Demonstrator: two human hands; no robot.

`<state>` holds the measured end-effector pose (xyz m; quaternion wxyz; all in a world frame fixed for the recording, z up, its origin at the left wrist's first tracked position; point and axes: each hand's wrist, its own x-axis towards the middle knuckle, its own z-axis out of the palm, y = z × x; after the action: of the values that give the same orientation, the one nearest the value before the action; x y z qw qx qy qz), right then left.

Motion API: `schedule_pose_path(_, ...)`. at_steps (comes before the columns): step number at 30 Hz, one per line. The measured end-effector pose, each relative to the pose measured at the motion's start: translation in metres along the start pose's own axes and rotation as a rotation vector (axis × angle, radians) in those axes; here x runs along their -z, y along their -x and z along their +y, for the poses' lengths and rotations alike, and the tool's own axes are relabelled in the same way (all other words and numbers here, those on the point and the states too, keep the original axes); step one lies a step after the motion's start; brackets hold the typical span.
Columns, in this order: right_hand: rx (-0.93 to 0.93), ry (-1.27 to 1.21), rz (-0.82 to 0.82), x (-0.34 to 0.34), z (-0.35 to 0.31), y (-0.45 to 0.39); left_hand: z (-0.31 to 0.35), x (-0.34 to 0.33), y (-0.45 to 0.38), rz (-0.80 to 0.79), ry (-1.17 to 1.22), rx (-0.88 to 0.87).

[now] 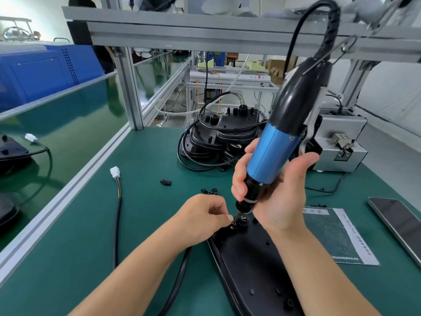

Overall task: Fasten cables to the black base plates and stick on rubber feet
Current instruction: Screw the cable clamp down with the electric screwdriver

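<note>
Fingertips (229,218) on glossy black base plate (255,265)

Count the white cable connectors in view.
2. One white connector lies on the green mat at the end of the black cable, left of the hands. Another white connector sits behind the glass partition, far left. The base plate stack may hide more.

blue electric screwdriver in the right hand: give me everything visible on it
The blue-and-black electric screwdriver has a glossy black upper housing, a blue metallic-looking middle barrel and a black nose with a pale band. A black spiral-wrapped cable leaves its top toward the aluminium frame. It tilts, top leaning right, tip down on the near black base plate. The right hand grips its lower barrel; the left hand pinches beside the tip. The bit itself is too small to make out.
</note>
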<state>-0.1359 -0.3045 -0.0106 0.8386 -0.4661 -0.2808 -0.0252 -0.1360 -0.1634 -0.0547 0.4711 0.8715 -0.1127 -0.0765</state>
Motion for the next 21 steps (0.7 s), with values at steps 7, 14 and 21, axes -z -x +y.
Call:
schedule_pose_path(7,-0.003,0.038,-0.065,-0.0031,0.0041,0.002,-0.0023,0.0007,0.0011,0.0,0.018,0.017)
schedule_pose_path(14,-0.03,0.051,-0.095,-0.0043,0.0062,-0.0004,-0.0025,0.0002,0.0012,0.011,0.031,0.037)
schedule_pose_path(21,-0.037,-0.011,-0.135,-0.0035,0.0069,-0.0028,-0.005,-0.005,0.0053,0.034,0.026,-0.009)
